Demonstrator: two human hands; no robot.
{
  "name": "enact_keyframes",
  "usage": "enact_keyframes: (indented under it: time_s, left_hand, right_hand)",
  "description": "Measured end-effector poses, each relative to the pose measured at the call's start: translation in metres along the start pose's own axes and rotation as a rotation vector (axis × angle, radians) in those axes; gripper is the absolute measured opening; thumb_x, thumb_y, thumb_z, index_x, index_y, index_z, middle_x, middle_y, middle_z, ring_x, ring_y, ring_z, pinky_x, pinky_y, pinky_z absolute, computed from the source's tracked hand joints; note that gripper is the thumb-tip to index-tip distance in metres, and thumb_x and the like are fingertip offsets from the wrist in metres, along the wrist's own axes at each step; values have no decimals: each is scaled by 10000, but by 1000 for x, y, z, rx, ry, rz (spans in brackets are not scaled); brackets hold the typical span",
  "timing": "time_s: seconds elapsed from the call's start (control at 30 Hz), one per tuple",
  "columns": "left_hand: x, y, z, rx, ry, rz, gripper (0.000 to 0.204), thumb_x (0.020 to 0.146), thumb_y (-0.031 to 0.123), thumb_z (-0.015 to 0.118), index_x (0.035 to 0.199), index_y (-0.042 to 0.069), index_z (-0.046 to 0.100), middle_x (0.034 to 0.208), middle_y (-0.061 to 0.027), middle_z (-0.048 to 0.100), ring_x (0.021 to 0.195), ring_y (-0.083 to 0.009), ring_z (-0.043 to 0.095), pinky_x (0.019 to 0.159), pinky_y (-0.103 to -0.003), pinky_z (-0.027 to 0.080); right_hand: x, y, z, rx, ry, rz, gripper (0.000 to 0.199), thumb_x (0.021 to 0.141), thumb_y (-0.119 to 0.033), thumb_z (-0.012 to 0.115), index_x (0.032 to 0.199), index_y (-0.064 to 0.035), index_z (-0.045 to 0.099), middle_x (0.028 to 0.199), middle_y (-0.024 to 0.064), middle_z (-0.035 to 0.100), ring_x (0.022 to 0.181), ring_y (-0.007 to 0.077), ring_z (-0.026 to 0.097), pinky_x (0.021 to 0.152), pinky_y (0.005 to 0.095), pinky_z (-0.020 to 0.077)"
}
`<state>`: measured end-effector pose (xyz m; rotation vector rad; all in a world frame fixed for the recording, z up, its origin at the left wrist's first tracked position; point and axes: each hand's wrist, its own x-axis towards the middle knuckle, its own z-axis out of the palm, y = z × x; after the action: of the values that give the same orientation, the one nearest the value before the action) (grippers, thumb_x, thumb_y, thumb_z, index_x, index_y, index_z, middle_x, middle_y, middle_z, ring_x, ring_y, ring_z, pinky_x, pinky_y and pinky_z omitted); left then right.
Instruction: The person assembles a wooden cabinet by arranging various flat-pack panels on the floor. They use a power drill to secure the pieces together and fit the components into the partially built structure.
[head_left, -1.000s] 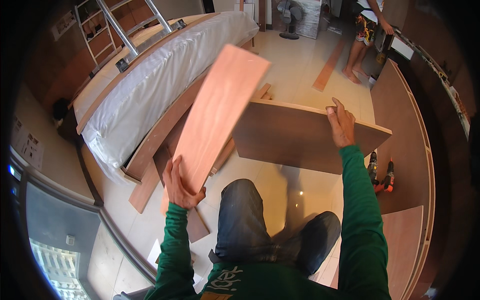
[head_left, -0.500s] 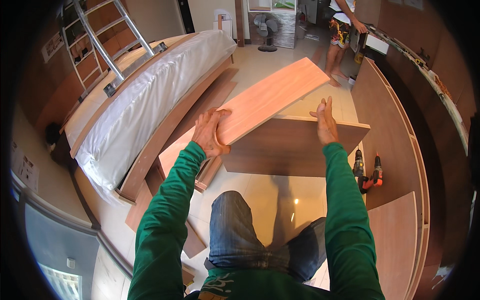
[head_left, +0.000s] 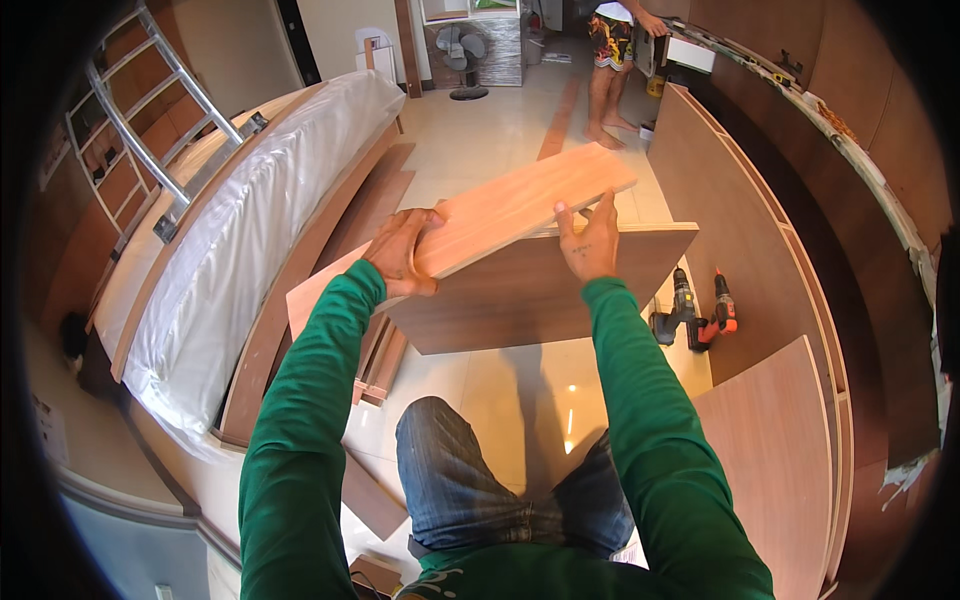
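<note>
Bright, even daylight; glare spots on the glossy floor (head_left: 570, 395) at 6 o'clock; fisheye bending and black vignette around the rim.

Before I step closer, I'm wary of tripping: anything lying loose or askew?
Two power drills lie on their sides on the floor beside the dark board. Loose planks lie slanted by the wrapped mattress.
</note>
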<state>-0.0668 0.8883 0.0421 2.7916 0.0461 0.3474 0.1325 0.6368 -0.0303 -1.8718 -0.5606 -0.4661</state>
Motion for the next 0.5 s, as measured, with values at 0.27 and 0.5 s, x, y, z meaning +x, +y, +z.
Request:
enact_keyframes:
  time_s: [0.27,0.5]
  left_hand:
    - [-3,4,-7,27,-70,-47,915,550,220,882,1361,136,466,1370,-220,483,1325,-428,436,1126,-507,335]
    - [-2,9,0,39,-41,18,920,534,234,897,1346,147,473,1363,-201,475,1324,-425,431,1120,-503,337]
  right_hand:
    - [-8,-1,-2,-389,71,-152,788,952,-528,628,1383,120,504,1365,336,453,1230,463,524,1024,508,474]
    - [33,116,-84,-438,728,282,793,971,-559,577,1444,67,457,1431,302,460,1295,455,501,1139,484,357]
